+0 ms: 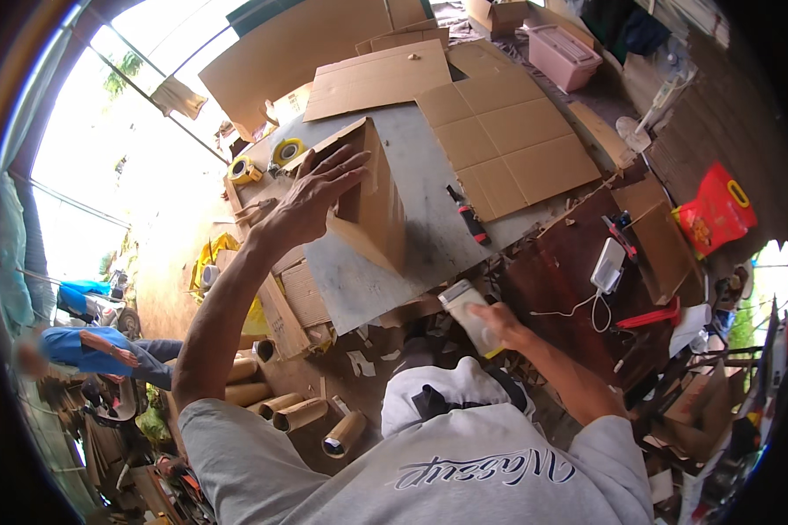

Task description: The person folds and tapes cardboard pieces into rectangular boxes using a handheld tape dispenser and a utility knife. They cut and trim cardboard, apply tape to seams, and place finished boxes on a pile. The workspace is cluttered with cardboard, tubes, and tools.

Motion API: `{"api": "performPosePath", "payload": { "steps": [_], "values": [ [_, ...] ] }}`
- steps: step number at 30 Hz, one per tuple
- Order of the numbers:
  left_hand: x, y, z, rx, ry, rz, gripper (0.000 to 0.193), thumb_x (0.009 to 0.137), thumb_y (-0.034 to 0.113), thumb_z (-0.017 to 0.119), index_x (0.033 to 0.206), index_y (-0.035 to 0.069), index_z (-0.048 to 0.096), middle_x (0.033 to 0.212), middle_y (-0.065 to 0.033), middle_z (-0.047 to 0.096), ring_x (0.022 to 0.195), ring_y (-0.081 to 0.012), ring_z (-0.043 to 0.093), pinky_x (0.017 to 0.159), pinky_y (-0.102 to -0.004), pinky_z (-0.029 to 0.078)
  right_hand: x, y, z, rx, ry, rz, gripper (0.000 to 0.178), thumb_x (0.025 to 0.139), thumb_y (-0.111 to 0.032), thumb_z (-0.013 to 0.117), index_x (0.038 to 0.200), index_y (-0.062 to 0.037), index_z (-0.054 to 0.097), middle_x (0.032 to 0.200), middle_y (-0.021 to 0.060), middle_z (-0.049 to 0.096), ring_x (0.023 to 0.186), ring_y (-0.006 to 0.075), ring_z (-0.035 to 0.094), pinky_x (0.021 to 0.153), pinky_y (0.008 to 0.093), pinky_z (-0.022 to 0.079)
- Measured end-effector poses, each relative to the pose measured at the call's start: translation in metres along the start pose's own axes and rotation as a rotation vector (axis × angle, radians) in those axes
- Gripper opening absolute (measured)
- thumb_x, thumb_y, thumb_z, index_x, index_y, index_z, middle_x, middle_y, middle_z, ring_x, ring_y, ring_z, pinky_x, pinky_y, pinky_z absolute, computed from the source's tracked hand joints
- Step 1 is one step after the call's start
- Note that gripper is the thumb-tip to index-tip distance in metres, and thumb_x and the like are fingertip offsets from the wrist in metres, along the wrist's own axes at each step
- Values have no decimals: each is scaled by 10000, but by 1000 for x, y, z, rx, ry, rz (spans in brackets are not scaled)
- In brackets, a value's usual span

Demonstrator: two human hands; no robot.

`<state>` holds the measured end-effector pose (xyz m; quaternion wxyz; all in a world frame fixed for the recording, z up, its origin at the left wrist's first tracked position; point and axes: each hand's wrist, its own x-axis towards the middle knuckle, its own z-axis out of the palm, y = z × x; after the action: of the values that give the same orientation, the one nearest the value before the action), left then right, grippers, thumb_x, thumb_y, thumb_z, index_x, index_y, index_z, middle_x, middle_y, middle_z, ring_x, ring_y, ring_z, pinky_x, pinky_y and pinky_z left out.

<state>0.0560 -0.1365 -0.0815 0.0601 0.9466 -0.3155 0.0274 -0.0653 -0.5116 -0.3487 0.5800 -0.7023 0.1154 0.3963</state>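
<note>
- Box (pixel 387 206): cardboard, on the grey tabletop (pixel 350 289), in front of the person and left of centre. Open mouth and dark inside show on its left.
- Left hand (pixel 320 188): fingers spread, nearly straight, laid across the box's upper edge by the open mouth. Looks like bracing, not gripping; how hard it presses, I can't tell.
- Right hand (pixel 502 329): fingers bent round a pale flat object (pixel 464 306), well apart from the box, just off the table's near edge. What it is exactly, can't tell from here; far end sticks out past the fingers, toward the box.
- Doing it well, my judgement: keep the left palm flat and the pressure even so the box doesn't skid or the wall buckle; fingers clear of the mouth's fold lines; hold the pale object firmly, away from the box wall until the box sits square.
- Box vs fingers: rim under the left fingers, most of the body to their right; right fingers not touching it.
- Nearby: red-and-black tool (pixel 468 216) right of the box, better given room; flattened cardboard (pixel 517 144) beyond it; yellow tape roll (pixel 287 152) left of the box.
</note>
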Motion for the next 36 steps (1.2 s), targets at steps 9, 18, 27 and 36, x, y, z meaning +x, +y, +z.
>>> {"api": "performPosePath", "payload": {
  "steps": [9, 18, 27, 36],
  "values": [
    [4, -31, -40, -486, -3, -145, 524, 770, 8, 720, 1289, 43, 659, 1395, -147, 599, 1307, -310, 548, 1134, -420, 397, -67, -171, -6, -136, 183, -750, 416, 939, -367, 657, 973, 48, 671, 808, 106, 680, 743, 153, 605, 683, 334, 488],
    [59, -29, -55, -950, -40, 97, 574, 847, 196, 784, 1359, 29, 586, 1227, -147, 690, 1131, -251, 673, 995, -365, 530, -46, -258, 14, -725, 368, -1058, 531, 842, -424, 760, 970, 62, 586, 780, 237, 658, 748, 405, 679, 655, 448, 517],
    [73, -67, -49, -1169, -23, 12, 241, 972, 112, 661, 1182, -1, 696, 1101, -106, 728, 1076, -146, 669, 978, -315, 536, -59, -334, 38, -668, 299, -901, 535, 792, -391, 792, 982, 66, 590, 761, 211, 669, 692, 395, 688, 630, 446, 527],
    [89, -99, -55, -1238, -81, 141, 169, 916, 53, 700, 1056, -40, 707, 997, -86, 735, 940, -131, 684, 878, -289, 555, -44, -365, 35, -933, 370, -1137, 623, 831, -445, 768, 1095, 82, 568, 732, 194, 647, 660, 380, 661, 589, 445, 498]
  ]
}}
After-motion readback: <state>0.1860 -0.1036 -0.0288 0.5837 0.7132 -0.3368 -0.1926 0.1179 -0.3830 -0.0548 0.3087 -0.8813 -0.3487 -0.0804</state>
